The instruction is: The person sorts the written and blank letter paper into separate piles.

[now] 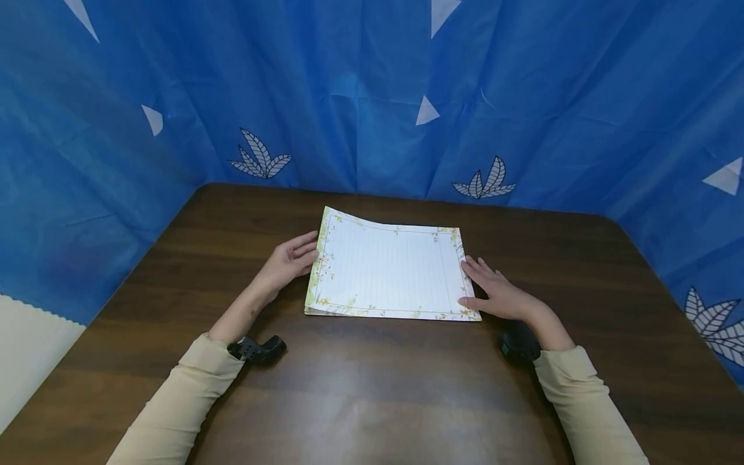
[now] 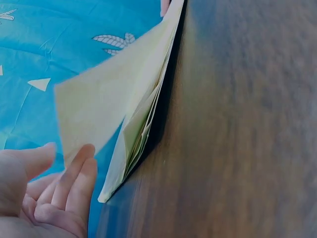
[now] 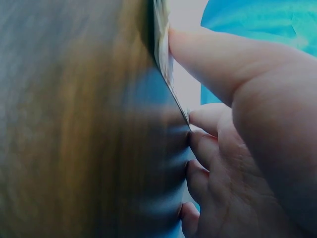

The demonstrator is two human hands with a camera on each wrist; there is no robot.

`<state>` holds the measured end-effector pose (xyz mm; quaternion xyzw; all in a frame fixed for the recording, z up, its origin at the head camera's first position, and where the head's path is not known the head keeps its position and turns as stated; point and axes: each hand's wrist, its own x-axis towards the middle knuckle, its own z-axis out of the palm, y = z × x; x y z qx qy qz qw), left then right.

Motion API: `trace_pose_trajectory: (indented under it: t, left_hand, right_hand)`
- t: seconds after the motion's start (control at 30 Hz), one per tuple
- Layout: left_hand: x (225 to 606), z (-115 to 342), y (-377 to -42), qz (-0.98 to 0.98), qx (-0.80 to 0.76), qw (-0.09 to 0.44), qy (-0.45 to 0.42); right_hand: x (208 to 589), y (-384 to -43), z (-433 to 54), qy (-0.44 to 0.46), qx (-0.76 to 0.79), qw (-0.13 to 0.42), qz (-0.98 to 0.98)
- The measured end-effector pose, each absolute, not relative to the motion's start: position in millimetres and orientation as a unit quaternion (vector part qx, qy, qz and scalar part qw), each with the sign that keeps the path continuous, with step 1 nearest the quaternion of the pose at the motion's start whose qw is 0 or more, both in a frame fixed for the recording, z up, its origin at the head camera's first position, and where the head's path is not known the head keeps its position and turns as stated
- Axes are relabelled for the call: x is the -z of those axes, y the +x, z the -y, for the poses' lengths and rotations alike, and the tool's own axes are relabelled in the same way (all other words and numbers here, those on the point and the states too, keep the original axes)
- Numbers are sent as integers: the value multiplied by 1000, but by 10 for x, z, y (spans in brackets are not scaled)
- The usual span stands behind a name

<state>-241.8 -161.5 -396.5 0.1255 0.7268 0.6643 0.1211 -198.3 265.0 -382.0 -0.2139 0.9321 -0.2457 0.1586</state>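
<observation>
A thin stack of lined paper point(image 1: 389, 271) with a floral border lies on the table, its far left corner raised. In the left wrist view, the top sheet point(image 2: 94, 99) bends up and away from the layers below. My left hand point(image 1: 289, 259) is at the left edge, its fingertips against the raised sheet and its thumb standing apart. Along the right edge rests my right hand point(image 1: 502, 294), fingers extended. The right wrist view shows the right thumb point(image 3: 208, 54) pressing the top of the stack and other fingertips by its edge and the table.
The brown wooden table point(image 1: 372, 387) extends around the paper on all sides. Behind it hangs a blue curtain point(image 1: 349, 97) with white leaf and triangle prints. A black wrist device point(image 1: 258, 351) sits on the left wrist, another point(image 1: 518, 342) on the right.
</observation>
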Motion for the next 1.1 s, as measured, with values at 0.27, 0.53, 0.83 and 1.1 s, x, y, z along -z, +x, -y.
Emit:
trace_pose_trajectory:
  t: [0.27, 0.53, 0.83, 1.1]
  left_hand:
    - [3937, 1614, -2401, -698, -693, 143, 113]
    - [3910, 1561, -2385, -695, -693, 159, 106]
    - [3918, 1548, -2366, -719, -676, 127, 100]
    - [3889, 1522, -2321, -722, -677, 89, 114]
  right_hand:
    - [3826, -2018, -2656, -221, 244, 155, -932]
    - [3788, -2010, -2668, -226, 247, 149, -930]
    - [3811, -2012, -2664, -206, 254, 151, -933]
    - [3821, -2062, -2680, -128, 328, 106, -930]
